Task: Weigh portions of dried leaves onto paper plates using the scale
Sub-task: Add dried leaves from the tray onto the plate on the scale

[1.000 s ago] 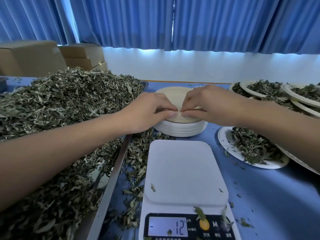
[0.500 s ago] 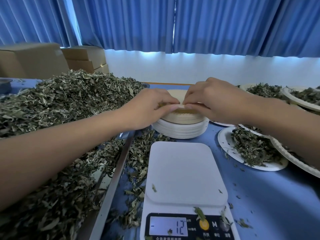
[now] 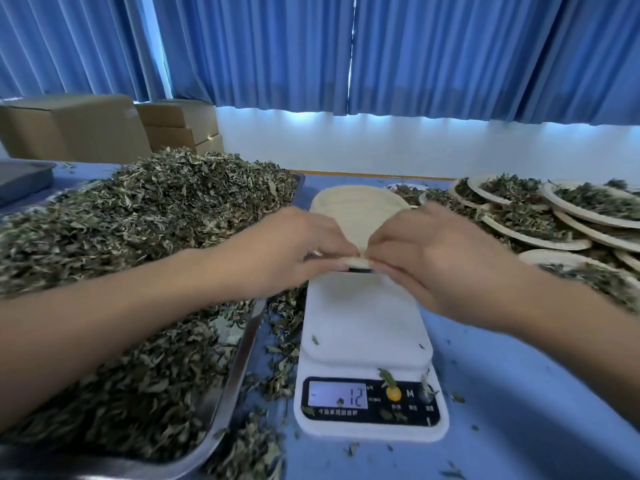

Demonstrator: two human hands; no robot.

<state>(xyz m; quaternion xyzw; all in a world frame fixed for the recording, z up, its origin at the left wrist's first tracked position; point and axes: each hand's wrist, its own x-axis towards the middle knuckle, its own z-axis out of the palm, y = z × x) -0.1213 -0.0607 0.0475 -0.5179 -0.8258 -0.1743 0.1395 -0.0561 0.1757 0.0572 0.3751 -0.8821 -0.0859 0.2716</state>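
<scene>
Blue table [image 3: 519, 393] with steel tray [image 3: 239, 368], white scale [image 3: 367, 327], leaf-filled paper plates [image 3: 588, 214], scattered loose leaves [image 3: 280, 375].

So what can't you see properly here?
Head view:
- near edge of the paper plate: covered by left hand and right hand, blurred.
- far end of the scale: behind the hands.
- button labels: too small, leaf bits on them.
- filled plates at right: cut by the frame edge.

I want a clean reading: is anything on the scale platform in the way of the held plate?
Nothing visible blocks it. The left hand and right hand pinch the paper plate over the far end of the scale; only leaf flecks lie on its platform.
</scene>
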